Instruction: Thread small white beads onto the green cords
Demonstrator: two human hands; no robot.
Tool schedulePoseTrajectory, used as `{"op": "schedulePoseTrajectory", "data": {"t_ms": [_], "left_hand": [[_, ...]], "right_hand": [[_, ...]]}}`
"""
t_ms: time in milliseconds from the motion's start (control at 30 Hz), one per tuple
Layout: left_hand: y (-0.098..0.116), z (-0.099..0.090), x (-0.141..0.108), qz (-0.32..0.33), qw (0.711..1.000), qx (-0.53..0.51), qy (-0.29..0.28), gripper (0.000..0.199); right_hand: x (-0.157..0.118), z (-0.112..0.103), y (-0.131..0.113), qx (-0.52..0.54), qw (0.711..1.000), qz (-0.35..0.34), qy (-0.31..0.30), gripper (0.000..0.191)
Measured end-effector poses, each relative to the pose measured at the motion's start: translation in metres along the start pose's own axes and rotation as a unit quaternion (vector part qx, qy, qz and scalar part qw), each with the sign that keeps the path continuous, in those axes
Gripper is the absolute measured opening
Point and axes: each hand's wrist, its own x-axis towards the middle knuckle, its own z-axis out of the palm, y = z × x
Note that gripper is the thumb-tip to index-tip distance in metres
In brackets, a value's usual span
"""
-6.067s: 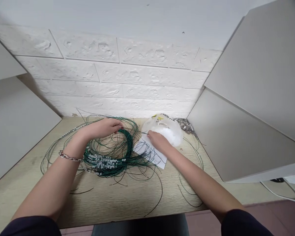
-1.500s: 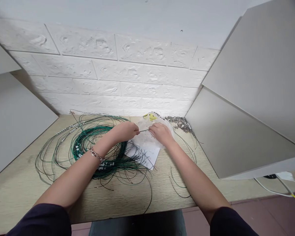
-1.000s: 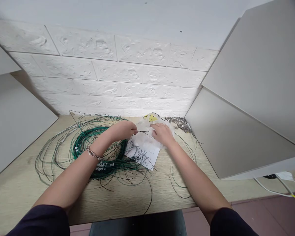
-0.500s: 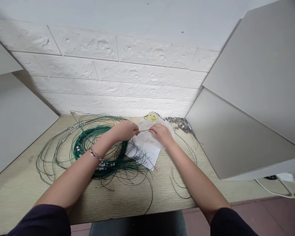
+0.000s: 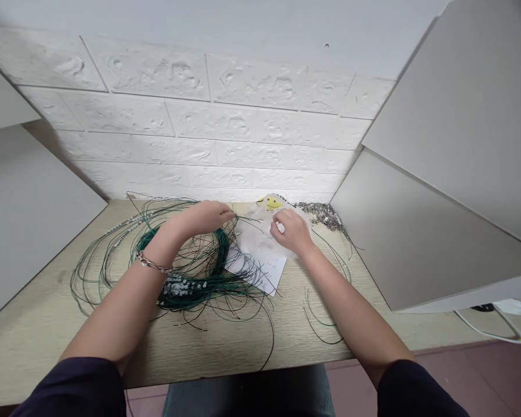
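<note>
My left hand (image 5: 209,218) is over the far side of a coil of thin green and black wires (image 5: 220,255). Its fingers are pressed together, and a green wire (image 5: 248,219) runs out to the right from the fingertips. Above a crumpled clear plastic bag (image 5: 252,236), my right hand (image 5: 293,231) has thumb and forefinger curled into a ring; whatever is between the tips is too small to make out. White connectors (image 5: 182,285) cluster on the coil's near side. A sheet of paper with writing (image 5: 272,267) lies partly beneath loose wire ends.
A pile of small metallic pieces (image 5: 323,214) sits in the far right corner. Grey panels (image 5: 434,231) enclose the table (image 5: 226,353) on both sides, with a white brick wall (image 5: 234,124) behind. Loose wires (image 5: 319,324) lie near the right forearm.
My hands have come apart; the left went left toward the coil, the right slightly right. The wire stretched between them now trails from the left fingertips only. The view shifted slightly.
</note>
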Motion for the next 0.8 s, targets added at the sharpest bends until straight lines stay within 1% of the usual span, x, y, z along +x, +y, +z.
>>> {"op": "schedulePoseTrajectory", "data": {"t_ms": [67,100,133,200,267,333,367,467,567,700,800], "left_hand": [[-0.005,-0.003,-0.002,-0.009,0.999,-0.03,0.018,0.037],[-0.007,-0.004,-0.003,-0.009,0.998,-0.05,0.035,0.037],[-0.009,-0.006,-0.004,-0.006,0.996,-0.07,0.058,0.038],[-0.013,-0.009,-0.008,-0.014,0.99,-0.095,0.108,0.038],[-0.015,-0.013,-0.013,-0.027,0.983,-0.108,0.145,0.037],[-0.016,-0.017,-0.018,-0.027,0.98,-0.125,0.154,0.035],[-0.016,-0.019,-0.021,-0.023,0.979,-0.134,0.153,0.033],[-0.016,-0.024,-0.026,-0.013,0.979,-0.149,0.135,0.023],[-0.018,-0.028,-0.029,0.003,0.983,-0.154,0.1,0.021],[-0.025,-0.03,-0.031,0.003,0.986,-0.152,0.062,0.023],[-0.028,-0.032,-0.034,-0.005,0.988,-0.151,0.034,0.028]], "right_hand": [[0.004,-0.01,-0.022,0.026,0.998,-0.043,0.036,0.021],[0.006,-0.014,-0.036,0.046,0.996,-0.07,0.034,0.024],[0.007,-0.017,-0.051,0.067,0.993,-0.095,0.017,0.026],[0.008,-0.019,-0.084,0.117,0.981,-0.142,-0.063,0.031],[0.007,-0.015,-0.113,0.137,0.966,-0.155,-0.152,0.03],[0.004,-0.005,-0.134,0.131,0.951,-0.173,-0.223,0.03],[0.003,0.0,-0.141,0.117,0.944,-0.179,-0.25,0.029],[0.0,0.012,-0.149,0.086,0.93,-0.175,-0.31,0.025],[0.0,0.016,-0.147,0.138,0.926,-0.126,-0.329,0.02],[0.004,0.011,-0.142,0.243,0.924,-0.026,-0.293,0.018],[0.009,0.002,-0.137,0.284,0.926,0.03,-0.247,0.016]]}}
